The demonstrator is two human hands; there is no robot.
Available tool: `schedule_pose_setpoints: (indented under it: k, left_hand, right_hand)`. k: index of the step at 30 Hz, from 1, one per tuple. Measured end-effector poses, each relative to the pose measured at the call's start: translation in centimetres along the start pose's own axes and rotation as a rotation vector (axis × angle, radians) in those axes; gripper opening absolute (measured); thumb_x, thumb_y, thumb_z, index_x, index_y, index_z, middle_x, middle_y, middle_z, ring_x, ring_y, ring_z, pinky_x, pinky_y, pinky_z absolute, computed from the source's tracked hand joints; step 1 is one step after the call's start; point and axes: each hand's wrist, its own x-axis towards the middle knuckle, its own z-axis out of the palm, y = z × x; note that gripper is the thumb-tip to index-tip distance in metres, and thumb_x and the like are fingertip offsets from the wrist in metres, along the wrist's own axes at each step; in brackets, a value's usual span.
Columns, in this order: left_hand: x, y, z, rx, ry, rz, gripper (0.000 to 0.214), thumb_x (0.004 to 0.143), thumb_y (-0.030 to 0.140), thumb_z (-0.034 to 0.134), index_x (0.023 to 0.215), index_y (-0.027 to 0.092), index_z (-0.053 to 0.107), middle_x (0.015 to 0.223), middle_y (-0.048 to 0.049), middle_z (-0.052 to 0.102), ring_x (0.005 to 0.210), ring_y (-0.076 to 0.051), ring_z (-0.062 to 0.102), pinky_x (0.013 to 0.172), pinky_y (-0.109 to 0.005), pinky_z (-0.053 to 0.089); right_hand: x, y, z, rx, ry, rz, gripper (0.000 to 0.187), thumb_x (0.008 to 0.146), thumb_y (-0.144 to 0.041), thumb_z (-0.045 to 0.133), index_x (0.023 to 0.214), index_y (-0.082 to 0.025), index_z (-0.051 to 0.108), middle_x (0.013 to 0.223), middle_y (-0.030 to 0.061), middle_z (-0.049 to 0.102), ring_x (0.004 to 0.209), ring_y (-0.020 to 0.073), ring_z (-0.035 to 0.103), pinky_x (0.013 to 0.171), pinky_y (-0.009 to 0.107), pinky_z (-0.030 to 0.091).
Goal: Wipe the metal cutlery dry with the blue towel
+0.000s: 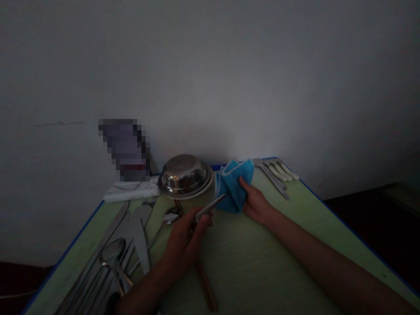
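Note:
My left hand is closed around a slim piece of metal cutlery; its kind cannot be made out. One end of it points up to the right, at the front of a folded blue cloth. The cloth is gripped in my right hand, with the thumb pressed on its near face. Whether the metal tip touches the cloth is unclear. Below my left hand, brown wooden chopsticks lie on the table, partly hidden by it. A spoon rests just left of that hand.
Upturned metal bowls stand against the wall. Several knives and spoons spread over the table's left side. Metal cutlery and white-handled pieces lie at the back right. A blurred-out upright object stands back left. Blue edging borders the green table.

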Motion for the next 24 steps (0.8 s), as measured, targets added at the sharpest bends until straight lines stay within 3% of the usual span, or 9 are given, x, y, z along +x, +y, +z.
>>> schedule_pose_setpoints:
  k: [5,10,13,18,24]
  left_hand:
    - [0.1,-0.2,-0.1,-0.168,-0.036,0.0,0.035,0.09,0.039,0.035,0.085,0.018,0.063,0.074,-0.002,0.061,0.066,-0.015,0.052,0.059,-0.025,0.037]
    - [0.9,-0.9,0.2,-0.662,-0.279,-0.307,0.043,0.087,0.05,0.037,0.089,0.017,0.065,0.071,-0.0029,0.063,0.051,-0.011,0.044,0.045,-0.023,0.031]
    - [1.3,-1.1,0.1,-0.89,-0.321,-0.427,0.042,0.082,0.053,0.045,0.079,0.015,0.064,0.06,-0.002,0.059,0.047,-0.011,0.044,0.041,-0.021,0.029]
    - [1.3,-1.3,0.1,-0.941,-0.343,-0.447,0.037,0.076,0.051,0.057,0.067,0.015,0.058,0.052,0.0006,0.053,0.045,-0.009,0.044,0.038,-0.019,0.028]
    - [1.2,-1.3,0.2,-1.013,-0.415,-0.441,0.037,0.076,0.049,0.058,0.063,0.016,0.049,0.048,0.0047,0.043,0.042,-0.007,0.038,0.036,-0.017,0.026]
  right_hand:
    - [0.0,0.1,-0.1,-0.024,-0.018,-0.023,0.026,0.084,-0.031,0.054,0.104,-0.016,0.06,0.089,0.0057,0.073,0.092,0.0185,0.066,0.088,0.037,0.05]
    - [0.0,0.1,0.0,0.0,-0.001,-0.086,0.024,0.085,-0.035,0.051,0.101,-0.02,0.061,0.092,0.0028,0.072,0.095,0.0176,0.065,0.089,0.037,0.049]
    - [-0.1,0.1,0.1,0.004,-0.031,-0.106,0.024,0.084,-0.035,0.052,0.103,-0.021,0.061,0.094,0.0018,0.072,0.096,0.0171,0.064,0.09,0.036,0.049]
    - [-0.4,-0.1,0.2,0.02,-0.05,-0.071,0.025,0.087,-0.034,0.048,0.103,-0.019,0.061,0.093,0.0025,0.072,0.098,0.0164,0.063,0.092,0.035,0.047]
    - [-0.4,-0.3,0.2,0.028,-0.071,-0.002,0.03,0.087,-0.04,0.044,0.1,-0.02,0.062,0.088,0.0017,0.073,0.098,0.0167,0.063,0.091,0.036,0.047]
